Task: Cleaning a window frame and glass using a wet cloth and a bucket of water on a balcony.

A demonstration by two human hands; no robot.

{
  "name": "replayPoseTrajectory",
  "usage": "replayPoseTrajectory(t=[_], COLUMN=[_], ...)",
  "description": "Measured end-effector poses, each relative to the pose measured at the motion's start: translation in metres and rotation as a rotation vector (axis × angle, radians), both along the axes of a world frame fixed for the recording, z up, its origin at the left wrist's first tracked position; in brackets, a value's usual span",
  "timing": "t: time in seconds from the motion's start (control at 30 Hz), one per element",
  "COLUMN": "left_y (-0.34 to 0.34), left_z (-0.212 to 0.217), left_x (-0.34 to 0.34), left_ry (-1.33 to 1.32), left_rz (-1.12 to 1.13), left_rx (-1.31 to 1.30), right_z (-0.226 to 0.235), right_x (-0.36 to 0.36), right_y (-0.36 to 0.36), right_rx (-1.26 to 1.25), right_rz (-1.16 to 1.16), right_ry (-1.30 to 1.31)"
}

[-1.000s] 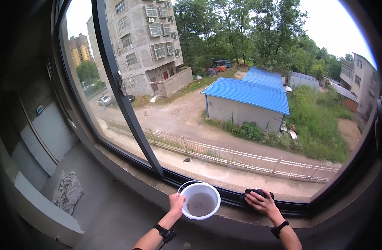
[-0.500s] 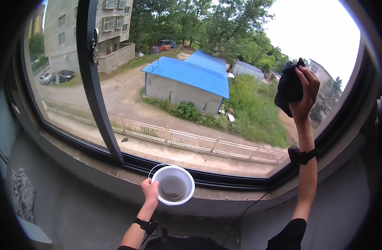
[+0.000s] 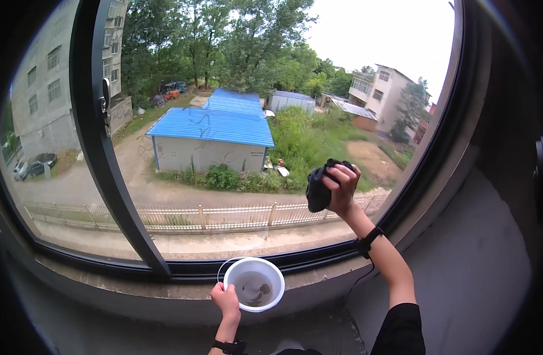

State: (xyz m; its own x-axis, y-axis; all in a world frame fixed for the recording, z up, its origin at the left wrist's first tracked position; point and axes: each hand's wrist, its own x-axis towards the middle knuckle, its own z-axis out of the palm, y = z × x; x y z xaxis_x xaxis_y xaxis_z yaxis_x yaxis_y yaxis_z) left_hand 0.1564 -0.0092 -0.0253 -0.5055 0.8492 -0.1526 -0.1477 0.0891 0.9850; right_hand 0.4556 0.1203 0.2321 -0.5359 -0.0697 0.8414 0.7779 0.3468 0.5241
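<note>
My left hand (image 3: 226, 300) is closed on the rim of a white bucket (image 3: 275, 302), beside its thin handle. Murky water (image 3: 252, 288) with darker bits lies in the bottom of the bucket, which is held in front of the sill. Raised at the lower right part of the window pane (image 3: 295, 219), my right hand (image 3: 342, 186) grips a bunched black cloth (image 3: 319, 190). The cloth appears to be against the glass, with my fingers wrapped over its top. Black bands circle both wrists.
A dark window frame (image 3: 120, 171) with a latch (image 3: 106, 106) divides the glass on the left. Below runs a rough concrete sill (image 3: 100, 277). A thin cable (image 3: 360, 283) hangs near my right forearm. Outside stand a blue-roofed shed (image 3: 212, 127), a fence (image 3: 236, 218) and trees.
My right hand has brought the black cloth down and to the left across the pane. The view has shifted, and the bucket sits slightly lower and farther right in it, still held.
</note>
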Motion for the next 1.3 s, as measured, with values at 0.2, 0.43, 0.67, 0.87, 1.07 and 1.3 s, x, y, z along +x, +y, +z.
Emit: replayPoseTrajectory(t=[0.2,0.43,0.67,0.87,1.07,1.3], left_y=[0.001,0.004,-0.003,0.008,0.006,0.001], left_z=[0.007,0.002,0.022,-0.007,-0.016,0.003], left_x=[0.005,-0.004,0.003,-0.003,-0.007,-0.005], left_ry=[0.018,0.035,0.092,-0.010,-0.004,-0.063], left_rz=[-0.028,-0.011,-0.036,-0.061,-0.018,-0.024], left_rx=[0.030,0.000,0.049,0.044,0.081,0.028], right_z=[-0.154,-0.248,-0.199,-0.037,0.103,0.019], right_x=[0.033,0.014,0.009,0.037,0.060,0.002], right_y=[-0.024,-0.039,-0.048,-0.017,0.003,-0.006], right_rx=[-0.243,-0.340,-0.468,-0.137,0.269,-0.076], right_rz=[-0.176,-0.177,-0.031,0.079,0.130,-0.018], right_ry=[-0.222,-0.177,-0.064,0.219,0.861,0.374])
